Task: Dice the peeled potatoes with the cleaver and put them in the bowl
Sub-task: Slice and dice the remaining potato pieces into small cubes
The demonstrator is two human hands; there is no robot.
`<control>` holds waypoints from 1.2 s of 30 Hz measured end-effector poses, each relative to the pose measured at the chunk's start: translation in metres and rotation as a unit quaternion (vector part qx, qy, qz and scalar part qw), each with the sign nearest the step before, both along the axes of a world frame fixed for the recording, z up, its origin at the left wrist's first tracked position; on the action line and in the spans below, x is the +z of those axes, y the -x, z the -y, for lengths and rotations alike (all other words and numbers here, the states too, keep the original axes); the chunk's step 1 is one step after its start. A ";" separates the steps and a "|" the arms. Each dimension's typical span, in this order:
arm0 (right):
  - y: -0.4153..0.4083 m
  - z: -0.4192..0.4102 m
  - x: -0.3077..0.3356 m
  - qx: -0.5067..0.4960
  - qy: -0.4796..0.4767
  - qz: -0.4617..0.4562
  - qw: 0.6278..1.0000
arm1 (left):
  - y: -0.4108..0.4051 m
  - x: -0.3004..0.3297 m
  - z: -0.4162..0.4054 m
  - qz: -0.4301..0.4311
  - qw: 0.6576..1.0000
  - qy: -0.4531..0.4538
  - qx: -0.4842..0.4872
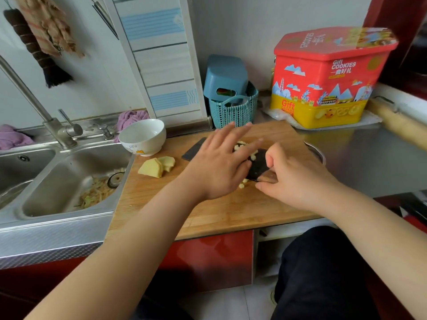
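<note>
Potato chunks (157, 166) sit at the cutting board's (208, 213) left end, just right of the sink (69, 181), near the white bowl (143, 136). My left hand (217, 167), fingers spread, covers diced potato (245, 148) on the cleaver (258, 167); my right hand (293, 179) grips its handle.

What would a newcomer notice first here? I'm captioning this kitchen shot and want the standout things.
The big red and yellow cookie tin at the back right of the counter draws the eye first. Next come the two hands mid-board: the left hand spread flat over potato dice heaped on the dark cleaver, the right hand at its handle end. A white bowl waits at the cutting board's back left corner, beside the sink.
</note>
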State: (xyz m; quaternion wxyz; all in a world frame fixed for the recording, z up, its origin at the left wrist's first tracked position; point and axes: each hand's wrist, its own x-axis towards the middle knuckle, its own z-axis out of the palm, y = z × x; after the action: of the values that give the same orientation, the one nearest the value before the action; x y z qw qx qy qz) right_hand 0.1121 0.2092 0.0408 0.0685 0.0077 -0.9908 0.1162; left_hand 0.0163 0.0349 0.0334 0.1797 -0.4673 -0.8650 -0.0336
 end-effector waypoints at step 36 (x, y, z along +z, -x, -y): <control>-0.065 -0.039 -0.025 -0.132 0.117 -0.047 0.983 | 0.091 -0.010 -0.006 0.156 0.960 0.115 0.201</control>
State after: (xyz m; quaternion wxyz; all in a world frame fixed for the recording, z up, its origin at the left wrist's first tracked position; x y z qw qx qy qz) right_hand 0.1767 0.2481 0.0162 0.1299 -0.1261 -0.9584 0.2206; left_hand -0.0751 0.0405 0.0230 -0.0092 -0.2903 -0.9564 0.0302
